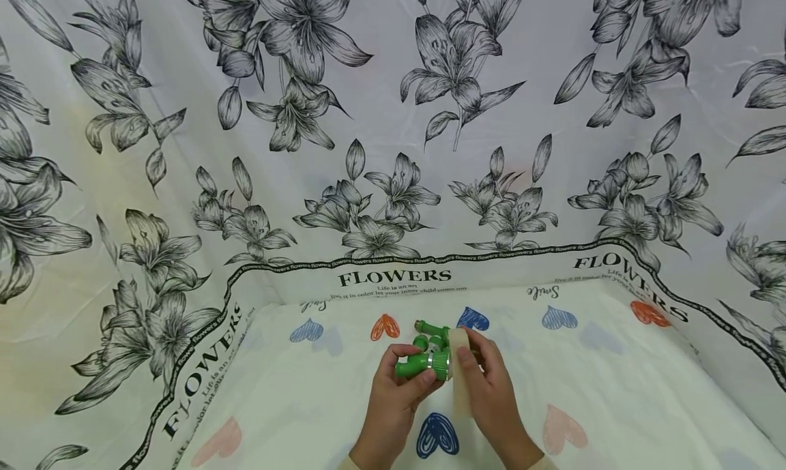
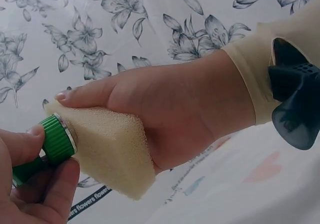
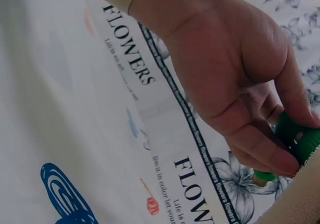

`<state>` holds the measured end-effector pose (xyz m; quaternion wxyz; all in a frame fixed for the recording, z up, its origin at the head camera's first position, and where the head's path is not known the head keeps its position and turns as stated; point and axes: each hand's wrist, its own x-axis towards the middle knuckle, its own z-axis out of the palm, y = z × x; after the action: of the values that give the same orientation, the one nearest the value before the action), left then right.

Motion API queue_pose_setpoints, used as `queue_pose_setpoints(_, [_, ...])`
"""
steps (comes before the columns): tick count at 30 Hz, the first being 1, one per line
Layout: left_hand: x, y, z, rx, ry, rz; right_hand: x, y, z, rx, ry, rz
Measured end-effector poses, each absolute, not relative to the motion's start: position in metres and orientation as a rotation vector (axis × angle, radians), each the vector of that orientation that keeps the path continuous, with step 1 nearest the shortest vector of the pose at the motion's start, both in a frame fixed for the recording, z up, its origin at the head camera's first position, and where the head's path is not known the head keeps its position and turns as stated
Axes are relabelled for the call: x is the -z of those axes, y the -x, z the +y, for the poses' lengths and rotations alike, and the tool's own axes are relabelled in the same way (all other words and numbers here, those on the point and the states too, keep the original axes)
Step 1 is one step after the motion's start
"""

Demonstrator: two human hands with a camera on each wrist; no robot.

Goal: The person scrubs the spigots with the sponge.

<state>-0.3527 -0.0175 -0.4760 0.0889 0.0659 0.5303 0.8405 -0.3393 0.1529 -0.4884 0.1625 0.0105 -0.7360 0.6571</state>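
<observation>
My left hand [image 1: 393, 391] grips a green plastic hose fitting [image 1: 424, 362] with a ribbed collar and a metal ring, holding it just above the table. The right hand [image 1: 488, 381] pinches a beige sponge [image 1: 459, 378] and presses it against the fitting's ringed end. In the left wrist view the sponge [image 2: 110, 149] sits under the right hand's [image 2: 170, 109] thumb and fingers, against the green collar [image 2: 56, 138]. From the right wrist camera I see the left hand [image 3: 230, 69] curled round the green fitting [image 3: 295, 136], with a corner of the sponge [image 3: 295, 204] below.
A white tablecloth [image 1: 552, 388] printed with coloured hearts covers the table. A white sheet with black lilies and "FLOWERS" lettering [image 1: 393, 277] hangs close behind and rises along both sides, closing in the work area.
</observation>
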Motion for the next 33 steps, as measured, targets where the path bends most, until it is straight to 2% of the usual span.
queue_pose_setpoints(10, [0.488, 0.36, -0.031, -2.517, -0.107, 1.653, 0.49, 0.332, 0.127, -1.787, 0.017, -2.233])
queue_pose_setpoints(16, [0.489, 0.37, -0.053, -2.373, -0.183, 1.962, 0.483, 0.326, 0.147, -1.716, 0.029, -2.33])
queue_pose_setpoints(19, [0.494, 0.381, -0.087, -2.043, -0.28, 2.441, 0.48, 0.321, 0.164, -1.673, 0.115, -2.432])
queue_pose_setpoints(22, [0.508, 0.394, -0.139, -1.536, -0.344, 2.965, 0.485, 0.318, 0.178, -1.615, 0.175, -2.51])
queue_pose_setpoints(25, [0.52, 0.397, -0.198, -1.02, -0.223, 3.297, 0.495, 0.316, 0.183, -1.573, 0.224, -2.576])
queue_pose_setpoints(29, [0.528, 0.397, -0.254, -0.487, -0.127, 3.407, 0.507, 0.313, 0.189, -1.568, 0.311, -2.673])
queue_pose_setpoints(33, [0.535, 0.405, -0.274, -0.254, -0.243, 3.376, 0.515, 0.309, 0.196, -1.58, 0.366, -2.735])
